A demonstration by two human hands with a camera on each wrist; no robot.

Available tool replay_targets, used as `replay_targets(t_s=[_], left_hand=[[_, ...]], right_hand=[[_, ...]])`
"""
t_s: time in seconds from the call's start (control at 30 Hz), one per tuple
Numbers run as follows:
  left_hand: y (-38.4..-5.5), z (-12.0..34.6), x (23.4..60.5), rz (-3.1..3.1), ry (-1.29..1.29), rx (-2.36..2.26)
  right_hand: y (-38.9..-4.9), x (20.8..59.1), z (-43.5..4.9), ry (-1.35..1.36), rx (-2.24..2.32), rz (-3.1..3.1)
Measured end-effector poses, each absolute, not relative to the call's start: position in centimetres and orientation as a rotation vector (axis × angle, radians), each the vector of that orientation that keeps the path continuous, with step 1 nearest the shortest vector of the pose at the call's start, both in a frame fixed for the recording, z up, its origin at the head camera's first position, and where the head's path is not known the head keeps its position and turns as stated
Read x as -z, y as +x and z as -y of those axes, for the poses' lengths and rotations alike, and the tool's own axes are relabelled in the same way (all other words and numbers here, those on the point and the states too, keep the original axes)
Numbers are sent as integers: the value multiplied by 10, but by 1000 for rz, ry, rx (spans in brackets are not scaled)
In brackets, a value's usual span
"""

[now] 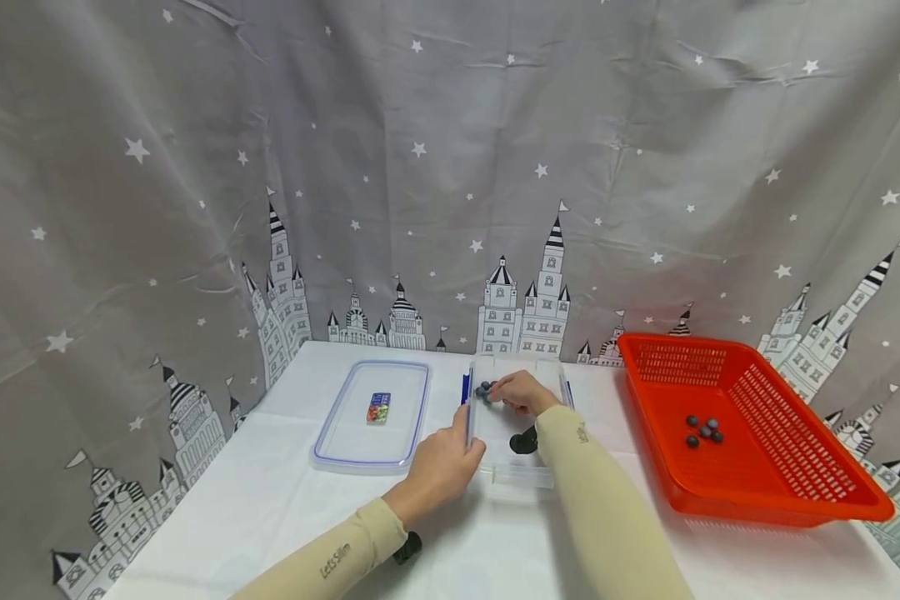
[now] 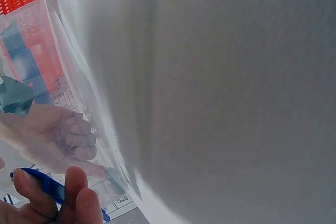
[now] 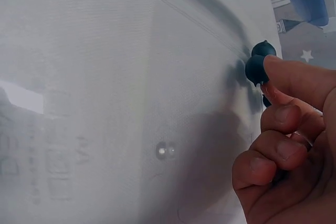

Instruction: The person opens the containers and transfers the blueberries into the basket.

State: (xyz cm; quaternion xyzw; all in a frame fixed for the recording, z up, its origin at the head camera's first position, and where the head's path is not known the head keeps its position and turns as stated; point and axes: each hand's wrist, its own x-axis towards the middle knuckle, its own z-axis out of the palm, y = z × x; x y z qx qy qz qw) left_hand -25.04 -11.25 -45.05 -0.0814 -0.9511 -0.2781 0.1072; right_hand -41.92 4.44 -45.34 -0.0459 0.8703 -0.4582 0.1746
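My left hand (image 1: pixel 444 458) grips the left wall of a clear plastic container (image 1: pixel 495 477), its fingertips by a blue latch (image 2: pixel 50 184) in the left wrist view. My right hand (image 1: pixel 523 392) reaches into the container. Between thumb and index finger it pinches a blueberry (image 3: pixel 256 70). Right behind that one is another dark blueberry (image 3: pixel 263 49), close to the container wall. In the head view a few blueberries (image 1: pixel 483 389) cluster at the container's left side, partly beside the right fingertips. The other fingers of the right hand curl inward.
A clear lid with a blue seal (image 1: pixel 345 425) lies on the left, a colourful label (image 1: pixel 378 408) on it. To the right stands a red plastic basket (image 1: pixel 765 492) with several blueberries (image 1: pixel 705 429) on its floor. A grey curtain (image 1: pixel 450 167) hangs behind the white table (image 1: pixel 270 467).
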Motion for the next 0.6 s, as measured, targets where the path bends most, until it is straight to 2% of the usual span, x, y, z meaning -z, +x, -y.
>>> replay_targets(t_s=[0.6], left_hand=[[-250, 113, 452, 2787, -238, 823]], right_hand=[[-418, 456, -38, -74, 1209, -2563]])
